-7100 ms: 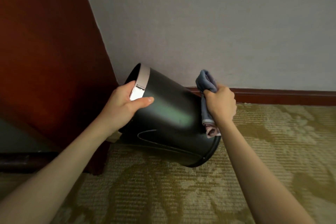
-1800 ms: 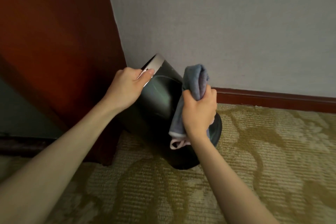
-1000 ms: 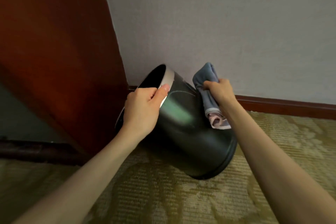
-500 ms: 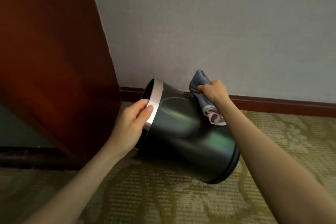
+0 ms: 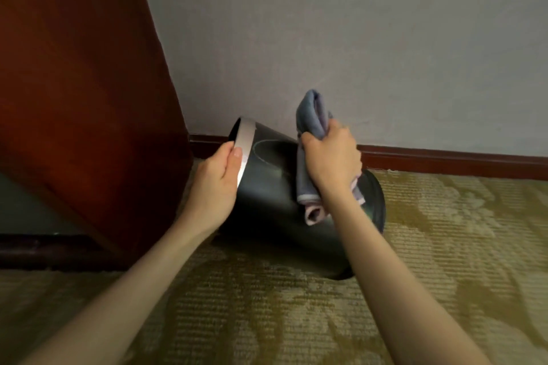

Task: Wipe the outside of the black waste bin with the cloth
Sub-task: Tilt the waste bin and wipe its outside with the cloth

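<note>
- Your right fingers (image 5: 338,131) are curled tight round the grey-blue cloth (image 5: 312,115), and your thumb closes the grip from the near side. A folded loop of the cloth stands up above your fist. Its pale-edged tail hangs out below your wrist.
- Your right hand (image 5: 332,161) holds that cloth against the upper side of the black waste bin (image 5: 267,213), roughly midway between the bin's mouth and its base.
- Your left thumb (image 5: 236,155) lies flat along the silver band (image 5: 246,142) that rings the bin's mouth. Your other left fingers bend over the rim towards the opening, and their tips are hidden.
- Your left hand (image 5: 216,184) grips the bin by that rim, on the near side of the mouth.
- The bin is tipped well over. Its mouth points up and to your left, and its base end sits low to your right.
- The patterned olive carpet (image 5: 267,320) lies under the bin. You cannot tell whether the base edge touches it or hangs just above.
- The pale wall (image 5: 370,38) stands right behind the bin, and the dark red skirting board (image 5: 444,161) runs along its foot past the bin's base end.
- The reddish wooden panel (image 5: 74,83) rises just beside the bin's mouth, on your left.
</note>
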